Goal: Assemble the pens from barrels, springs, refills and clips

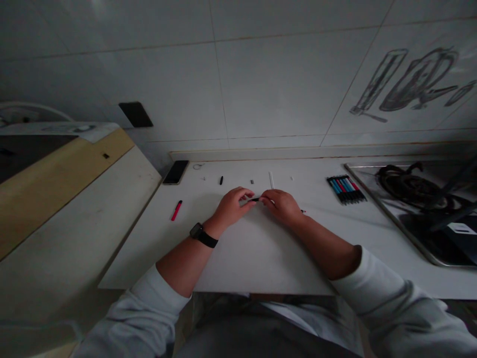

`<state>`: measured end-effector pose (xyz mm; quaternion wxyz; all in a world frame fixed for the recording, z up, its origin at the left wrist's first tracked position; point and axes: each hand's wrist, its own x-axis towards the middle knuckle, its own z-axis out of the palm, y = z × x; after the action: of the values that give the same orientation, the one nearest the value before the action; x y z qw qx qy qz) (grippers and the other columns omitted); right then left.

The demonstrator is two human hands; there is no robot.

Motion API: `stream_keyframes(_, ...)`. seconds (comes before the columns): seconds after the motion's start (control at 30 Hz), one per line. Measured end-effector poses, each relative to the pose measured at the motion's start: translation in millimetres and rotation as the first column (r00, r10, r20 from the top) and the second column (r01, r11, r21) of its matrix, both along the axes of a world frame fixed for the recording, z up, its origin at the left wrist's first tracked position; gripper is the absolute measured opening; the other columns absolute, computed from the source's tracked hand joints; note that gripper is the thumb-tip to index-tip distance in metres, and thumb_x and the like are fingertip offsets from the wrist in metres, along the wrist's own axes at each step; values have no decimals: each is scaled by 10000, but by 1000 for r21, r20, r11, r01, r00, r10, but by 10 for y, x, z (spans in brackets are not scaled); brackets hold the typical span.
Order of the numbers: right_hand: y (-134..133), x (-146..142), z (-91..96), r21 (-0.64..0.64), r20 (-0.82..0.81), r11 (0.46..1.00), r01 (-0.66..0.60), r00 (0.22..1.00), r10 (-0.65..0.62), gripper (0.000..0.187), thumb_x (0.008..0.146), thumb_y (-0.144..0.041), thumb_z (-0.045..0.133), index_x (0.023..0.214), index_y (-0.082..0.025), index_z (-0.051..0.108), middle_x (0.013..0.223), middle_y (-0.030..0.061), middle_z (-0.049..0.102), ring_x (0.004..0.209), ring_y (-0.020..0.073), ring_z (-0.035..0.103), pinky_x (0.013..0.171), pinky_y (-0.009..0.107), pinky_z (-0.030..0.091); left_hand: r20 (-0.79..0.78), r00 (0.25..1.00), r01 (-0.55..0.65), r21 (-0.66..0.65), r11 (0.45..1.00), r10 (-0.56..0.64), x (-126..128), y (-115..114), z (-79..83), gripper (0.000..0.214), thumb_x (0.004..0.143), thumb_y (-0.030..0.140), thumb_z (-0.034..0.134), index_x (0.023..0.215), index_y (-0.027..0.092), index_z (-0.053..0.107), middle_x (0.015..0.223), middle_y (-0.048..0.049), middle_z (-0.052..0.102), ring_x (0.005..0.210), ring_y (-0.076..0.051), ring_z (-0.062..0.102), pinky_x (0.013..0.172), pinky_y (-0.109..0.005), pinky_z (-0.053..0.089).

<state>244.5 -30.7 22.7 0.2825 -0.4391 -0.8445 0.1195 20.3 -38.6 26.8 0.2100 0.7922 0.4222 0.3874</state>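
Note:
A short black pen part (255, 199) is held between my two hands over the white table. My right hand (280, 204) pinches its right end with closed fingertips. My left hand (234, 205) has thumb and fingers curled round its left end. Beyond my hands lie a small black piece (221, 180), a tiny dark piece (252, 182), thin white tubes (272, 179) and a little white bit (292, 178). A red and black pen barrel (177, 211) rests to the left. The dark tip (303, 211) of something pokes out by my right wrist, the rest hidden.
A row of several coloured pens (346, 190) lies at the right, beside a metal-edged tray (391, 223) holding dark items. Far left, a phone (176, 172) lies near a thin ring (198, 166) and a tiny spring-like bit (203, 178). A tiled wall (272, 89) bounds the back.

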Motion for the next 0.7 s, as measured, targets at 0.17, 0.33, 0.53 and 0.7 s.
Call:
stream_keyframes(0.17,-15,9,120,50,2,997,-57,998,57,289,1030,-421,532,999,-229,747,958,87,757,898,239,672,838,344,476,-62,998,3,40,999,0,-2,-4,31,20,907,202,699,926,199,696,930,-43,698,902,-187,642,843,-327,509)
stream_keyframes(0.33,301,132,380,134,-48,991,-11,999,18,289,1031,-374,520,1049,-238,774,1041,98,760,991,258,672,933,391,481,-30,989,-145,37,989,146,-49,76,-51,50,940,198,635,966,189,677,949,-51,693,873,-181,639,834,-327,508)
stream_keyframes(0.53,856,86,298,140,257,988,-68,966,30,252,979,-226,577,1079,-249,807,1091,96,759,1009,269,662,880,387,495,-45,967,-251,7,968,251,-102,161,-129,79,965,232,598,974,186,662,966,-58,693,852,-178,632,808,-321,505)
stream_keyframes(0.7,1142,-23,107,121,371,983,-136,925,83,240,939,-178,638,1052,-273,828,1050,88,760,988,260,651,877,377,483,-51,959,-280,-13,960,279,-102,152,-99,65,960,224,601,942,189,652,947,-59,692,820,-179,624,762,-314,493)
